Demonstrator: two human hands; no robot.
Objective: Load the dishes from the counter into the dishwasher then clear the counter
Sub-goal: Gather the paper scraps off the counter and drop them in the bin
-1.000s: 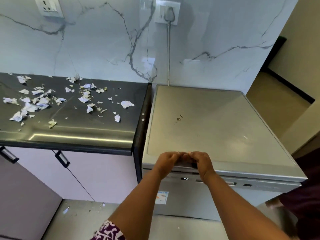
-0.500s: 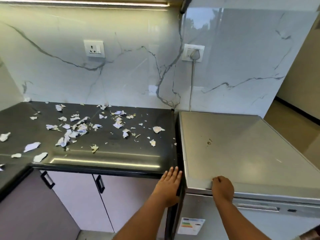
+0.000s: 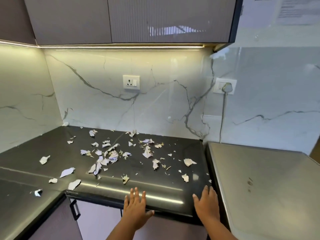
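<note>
Black stone counter [image 3: 190,148] is lying strewn with torn paper scraps [image 3: 110,156] across its middle, and both hands are now reaching over its front edge: the left hand [image 3: 136,210] with fingers straight and spread, the right hand [image 3: 207,205] flat at the front right corner. The right hand is no longer gripping the front lip of the dishwasher [image 3: 268,179], which is standing just beside the counter's right edge.

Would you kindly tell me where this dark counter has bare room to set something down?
The front strip of the counter, between the left hand and the right hand, is bare. The rear right corner, bordered by backsplash and dishwasher top, is nearly bare. That top is free too. The middle is crowded with paper scraps.
</note>
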